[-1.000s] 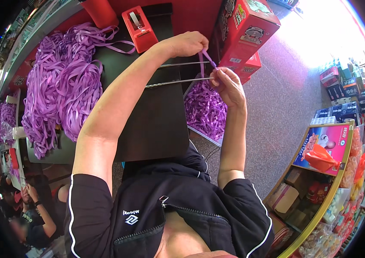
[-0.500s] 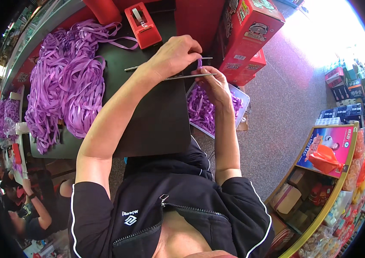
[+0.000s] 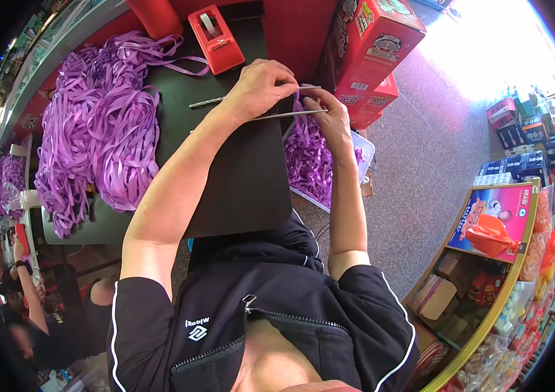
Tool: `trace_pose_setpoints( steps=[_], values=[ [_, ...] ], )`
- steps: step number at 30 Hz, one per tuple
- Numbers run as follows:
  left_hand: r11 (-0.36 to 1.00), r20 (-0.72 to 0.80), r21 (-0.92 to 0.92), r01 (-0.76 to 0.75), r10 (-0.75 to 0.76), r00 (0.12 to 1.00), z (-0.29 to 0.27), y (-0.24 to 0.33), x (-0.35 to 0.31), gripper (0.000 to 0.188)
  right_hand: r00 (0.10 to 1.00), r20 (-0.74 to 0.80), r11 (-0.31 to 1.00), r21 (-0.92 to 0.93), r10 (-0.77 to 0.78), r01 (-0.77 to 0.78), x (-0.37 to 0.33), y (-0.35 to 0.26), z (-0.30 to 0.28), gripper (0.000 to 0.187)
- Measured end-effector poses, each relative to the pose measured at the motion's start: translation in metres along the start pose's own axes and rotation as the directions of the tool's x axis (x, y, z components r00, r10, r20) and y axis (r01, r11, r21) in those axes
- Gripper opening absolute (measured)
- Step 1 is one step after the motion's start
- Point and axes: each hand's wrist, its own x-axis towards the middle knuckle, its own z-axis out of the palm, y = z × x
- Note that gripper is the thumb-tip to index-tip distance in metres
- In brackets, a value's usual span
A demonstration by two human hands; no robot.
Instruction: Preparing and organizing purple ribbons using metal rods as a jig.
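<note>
Over the table's right edge, my two hands meet at a short length of purple ribbon [image 3: 298, 103]. My left hand [image 3: 261, 88] reaches across from the left, thumb and fingers pinched at the ribbon's upper part. Close beside it, my right hand [image 3: 331, 123] has its fingers curled in at the same ribbon; its exact grip is partly hidden. Two thin metal rods [image 3: 290, 115] run sideways by the hands, one passing behind my left hand and one below it. Under them, a pale plastic tub [image 3: 364, 147] holds many purple ribbon pieces [image 3: 308, 163].
A big heap of purple ribbon [image 3: 98, 124] lies on the left of the dark table [image 3: 235, 189]. Behind are a red tape dispenser [image 3: 217, 40] and stacked red boxes [image 3: 372, 49]. A display cabinet [image 3: 480, 255] stands at right. Another person's arm [image 3: 31, 294] shows far left.
My left hand has moved slightly down and left. My right hand has risen a little, and its fingers now curl closer to the ribbon. The view has shifted slightly.
</note>
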Motion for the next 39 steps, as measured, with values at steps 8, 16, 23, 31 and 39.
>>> trace_pose_setpoints(
  steps=[8,16,23,31,39],
  values=[
    [0.998,-0.072,0.067,-0.008,0.013,0.997,0.004,0.003,-0.004,0.018,0.999,0.046,0.96,-0.278,-0.011,0.024,0.012,0.022,0.006,0.024],
    [0.995,-0.078,0.089,-0.044,0.051,0.996,0.005,-0.002,-0.005,0.02,0.969,0.085,0.852,-0.499,0.23,-0.159,-0.041,0.129,-0.007,0.024],
    [0.994,-0.1,0.094,-0.047,0.057,0.993,0.007,-0.008,-0.008,0.024,0.913,0.051,0.856,-0.37,0.406,-0.36,-0.098,0.191,0.004,0.023],
    [0.997,-0.056,0.067,0.035,-0.031,0.998,0.002,-0.01,-0.007,0.025,0.883,-0.057,0.876,0.165,0.467,-0.453,-0.121,0.21,0.019,0.021],
    [0.997,-0.007,0.01,0.077,-0.077,0.997,-0.002,0.004,-0.005,0.022,0.915,-0.068,0.911,0.151,0.397,-0.384,-0.142,0.202,0.029,0.021]
  ],
)
